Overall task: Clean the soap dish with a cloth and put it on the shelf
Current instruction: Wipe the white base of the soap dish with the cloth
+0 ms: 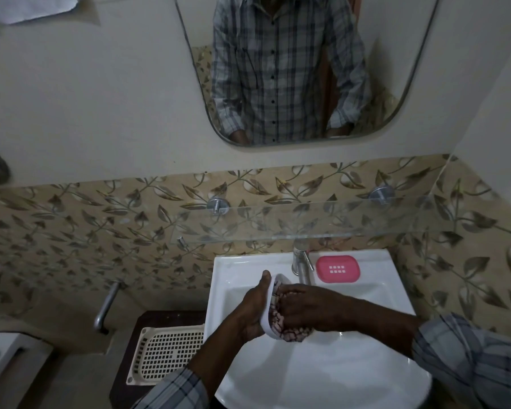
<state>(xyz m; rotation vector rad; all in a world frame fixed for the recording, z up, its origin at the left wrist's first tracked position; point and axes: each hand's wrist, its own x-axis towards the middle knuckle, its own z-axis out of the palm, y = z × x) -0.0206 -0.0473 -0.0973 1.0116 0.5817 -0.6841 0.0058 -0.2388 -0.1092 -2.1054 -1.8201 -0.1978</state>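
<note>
what the person wears

both arms wear long sleeves of grey-blue plaid with dark lines, pushed up above the wrists. the left hand [252, 308] and the right hand [304, 309] are bare, without rings or a watch.

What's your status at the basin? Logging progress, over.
Left hand holds white soap dish over sink. Right hand wipes inside with patterned cloth. Glass shelf above, bare. Nothing blocking.
</note>
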